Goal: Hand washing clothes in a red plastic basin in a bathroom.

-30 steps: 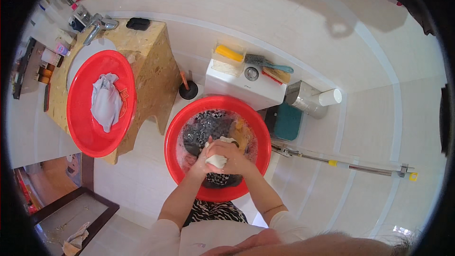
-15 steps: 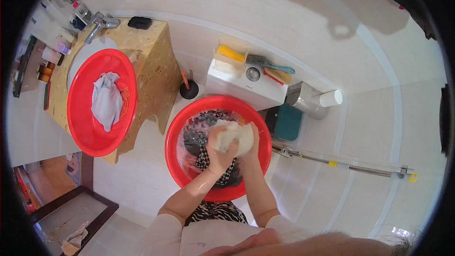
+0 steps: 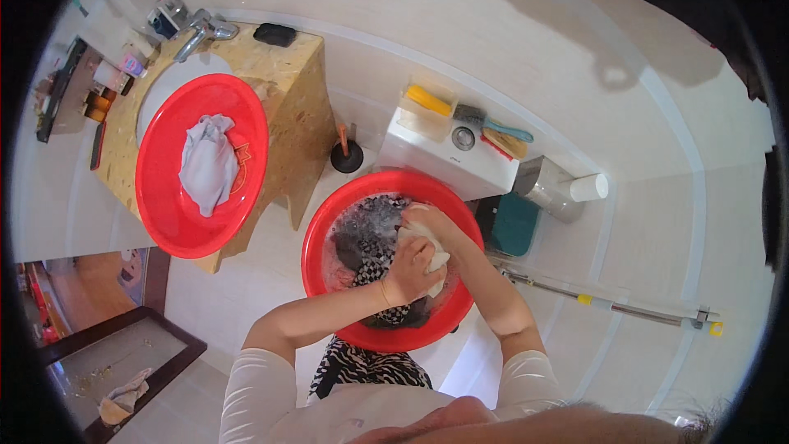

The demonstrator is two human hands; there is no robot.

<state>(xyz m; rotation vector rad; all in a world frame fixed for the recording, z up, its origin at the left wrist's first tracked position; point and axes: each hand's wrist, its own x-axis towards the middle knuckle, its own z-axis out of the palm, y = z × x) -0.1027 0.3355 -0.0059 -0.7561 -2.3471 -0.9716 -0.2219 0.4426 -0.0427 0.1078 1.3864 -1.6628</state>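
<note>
A cream-white cloth (image 3: pixel 438 260) is bunched between my two hands over the right part of a red basin (image 3: pixel 314 267). My left hand (image 3: pixel 411 274) grips its near end, fingers curled round it. On the far end my right hand (image 3: pixel 427 220) is closed, its fingers partly hidden by the cloth and the hand itself. Below them, a black-and-white checked garment (image 3: pixel 375 265) soaks in sudsy water, with dark grey cloth around it and a pinkish piece at the left.
A second red basin (image 3: pixel 153 197) holding a pale wet garment (image 3: pixel 209 166) rests on the stone washstand (image 3: pixel 292 86). Behind my basin stand a white toilet tank (image 3: pixel 427 152) with brushes on top, a plunger (image 3: pixel 347 155) and a teal-lidded bin (image 3: pixel 515 224).
My hands have shifted from holding the cloth up in a loose bundle to squeezing it lower, one nearer and one farther. My elbows have spread outward, and the whole view has shifted slightly.
</note>
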